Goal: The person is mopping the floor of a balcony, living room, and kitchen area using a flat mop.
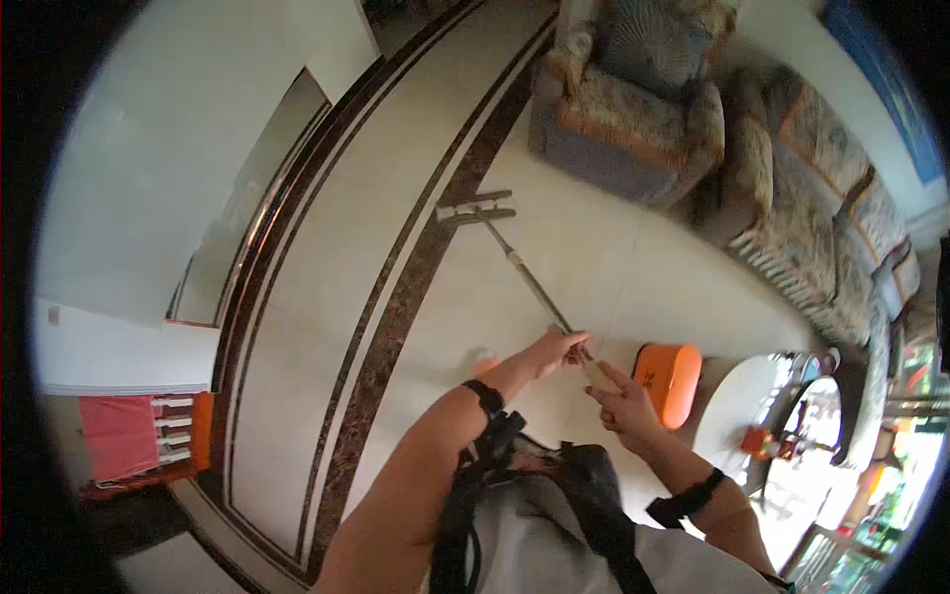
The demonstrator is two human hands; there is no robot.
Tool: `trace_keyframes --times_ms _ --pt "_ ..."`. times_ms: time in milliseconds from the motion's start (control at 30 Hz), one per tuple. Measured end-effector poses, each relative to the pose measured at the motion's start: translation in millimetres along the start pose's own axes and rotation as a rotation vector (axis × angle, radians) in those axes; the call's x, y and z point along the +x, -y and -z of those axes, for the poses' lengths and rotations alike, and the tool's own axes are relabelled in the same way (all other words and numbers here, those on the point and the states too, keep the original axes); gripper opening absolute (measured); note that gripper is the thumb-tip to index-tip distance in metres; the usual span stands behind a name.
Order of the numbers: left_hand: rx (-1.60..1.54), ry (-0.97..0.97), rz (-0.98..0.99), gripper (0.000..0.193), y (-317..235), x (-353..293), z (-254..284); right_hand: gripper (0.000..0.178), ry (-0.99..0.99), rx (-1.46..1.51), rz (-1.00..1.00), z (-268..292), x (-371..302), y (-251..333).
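Observation:
A mop (534, 281) with a long thin pole slants away from me over the pale tiled floor. Its flat, wide head (477, 207) rests on the floor, across the edge of a dark border strip. Partway up the pole, my left hand (556, 351) is closed around it. Nearer my body, my right hand (627, 404) grips the pale handle end. Dark straps circle both forearms. Close to the right hand stands an orange bin-like container (676, 381).
A patterned armchair (633, 119) stands beyond the mop, with a long sofa (792, 213) along the right. Right of the orange container is a round table (727, 401). Dark border strips (381, 327) cross the floor. A red cloth (117, 439) hangs at the left.

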State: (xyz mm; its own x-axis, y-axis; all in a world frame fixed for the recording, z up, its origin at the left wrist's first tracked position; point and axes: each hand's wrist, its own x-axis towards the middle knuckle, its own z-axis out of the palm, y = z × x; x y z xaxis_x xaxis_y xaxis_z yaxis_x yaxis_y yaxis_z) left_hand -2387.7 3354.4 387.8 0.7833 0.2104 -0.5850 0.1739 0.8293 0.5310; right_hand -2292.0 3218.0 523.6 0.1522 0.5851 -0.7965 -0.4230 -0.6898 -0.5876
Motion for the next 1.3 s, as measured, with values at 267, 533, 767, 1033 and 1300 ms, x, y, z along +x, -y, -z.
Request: trace_keyframes --times_ms 267,533,767,1033,1300 --pt "0.12 -0.036 0.011 0.018 -214 51 94 0.066 0.189 0.425 -0.014 -95 137 179" --pt "0.391 -0.011 -0.121 0.029 -434 128 220 0.051 0.171 0.456 0.048 -190 298 355" --pt "0.121 -0.179 0.08 0.012 -641 170 293 0.024 0.138 0.356 0.102 -282 403 544" --pt "0.165 -0.038 -0.045 0.033 -807 286 417 0.055 -0.075 0.077 0.146 -343 559 689" --pt "-0.002 -0.109 0.094 0.006 -1032 391 448 0.045 -0.119 0.227 0.063 -367 690 909"
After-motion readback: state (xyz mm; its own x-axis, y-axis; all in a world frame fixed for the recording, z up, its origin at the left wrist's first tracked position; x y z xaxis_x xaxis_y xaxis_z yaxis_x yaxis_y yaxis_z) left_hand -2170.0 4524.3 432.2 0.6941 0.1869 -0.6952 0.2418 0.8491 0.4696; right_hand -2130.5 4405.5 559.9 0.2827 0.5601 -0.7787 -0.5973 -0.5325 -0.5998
